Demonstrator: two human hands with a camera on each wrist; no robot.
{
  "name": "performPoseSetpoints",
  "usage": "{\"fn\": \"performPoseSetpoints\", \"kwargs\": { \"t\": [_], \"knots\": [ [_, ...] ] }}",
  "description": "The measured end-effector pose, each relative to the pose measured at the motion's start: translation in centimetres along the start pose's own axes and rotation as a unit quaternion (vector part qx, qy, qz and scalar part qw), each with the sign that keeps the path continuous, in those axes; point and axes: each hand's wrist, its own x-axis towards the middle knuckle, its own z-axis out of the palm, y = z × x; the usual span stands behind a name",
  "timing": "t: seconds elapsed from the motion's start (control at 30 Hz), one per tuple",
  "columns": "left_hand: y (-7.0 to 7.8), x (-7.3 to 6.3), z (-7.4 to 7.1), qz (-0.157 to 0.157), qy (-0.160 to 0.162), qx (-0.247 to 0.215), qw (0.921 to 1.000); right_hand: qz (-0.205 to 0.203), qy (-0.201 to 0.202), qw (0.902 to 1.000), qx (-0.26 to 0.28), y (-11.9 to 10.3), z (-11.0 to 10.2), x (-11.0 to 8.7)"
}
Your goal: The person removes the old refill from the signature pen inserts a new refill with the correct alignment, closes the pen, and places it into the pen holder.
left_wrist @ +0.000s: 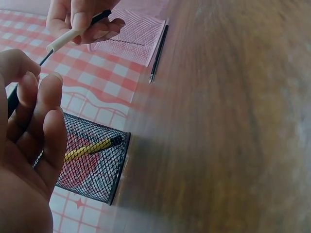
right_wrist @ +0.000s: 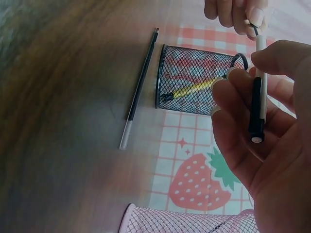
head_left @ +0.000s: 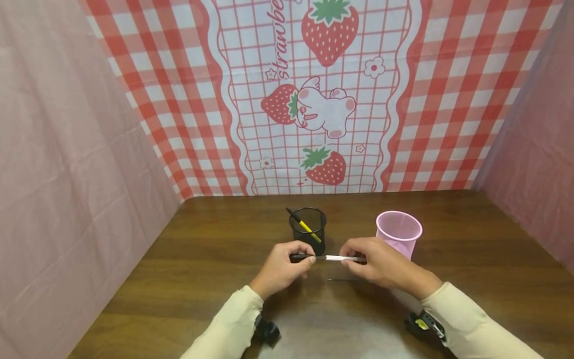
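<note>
My left hand [head_left: 287, 264] pinches a black pen grip section [head_left: 298, 258]. A thin dark refill [head_left: 320, 257] bridges the gap from it to a white pen barrel [head_left: 334, 258]. My right hand [head_left: 378, 262] holds that barrel between thumb and fingers; its black clip [right_wrist: 255, 104] shows in the right wrist view. The pieces are lined up end to end above the table. Below them, a loose pen refill [right_wrist: 138, 90], dark with a clear end, lies on the wood. Whether the bridging refill enters the barrel is clearest in the left wrist view, where it meets the open end.
Behind my left hand stands a black mesh pen cup [head_left: 298, 235] holding a yellow and black pen [head_left: 307, 227]. A pink mesh cup [head_left: 399, 227] stands behind my right hand. The brown wooden table [head_left: 179, 279] meets a strawberry-print cloth [head_left: 179, 124] at the back.
</note>
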Motion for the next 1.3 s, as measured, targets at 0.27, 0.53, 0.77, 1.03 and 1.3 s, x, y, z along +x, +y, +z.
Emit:
{"fn": "performPoseSetpoints", "kwargs": {
  "t": [0.27,0.53,0.77,1.03,1.3],
  "knots": [
    [0.7,-0.1,0.1,-0.005,-0.013,-0.009,0.9999,-0.006,-0.004,1.0,0.002,-0.1,0.2,-0.1],
    [0.8,-0.2,0.1,-0.003,-0.011,-0.012,0.9999,-0.01,-0.008,0.9999,0.004,-0.4,0.3,0.0],
    [-1.2,0.2,0.4,-0.005,-0.008,-0.008,0.9999,-0.008,0.003,0.9999,0.011,-0.3,0.5,0.1],
    [-1.4,0.4,0.2,0.009,-0.015,-0.015,0.9997,-0.011,0.01,0.9998,0.016,-0.2,0.6,0.2],
    [-2.7,0.6,0.4,0.004,-0.02,-0.019,0.9996,-0.017,0.012,0.9996,0.018,-0.1,0.7,0.1]
  ]
}}
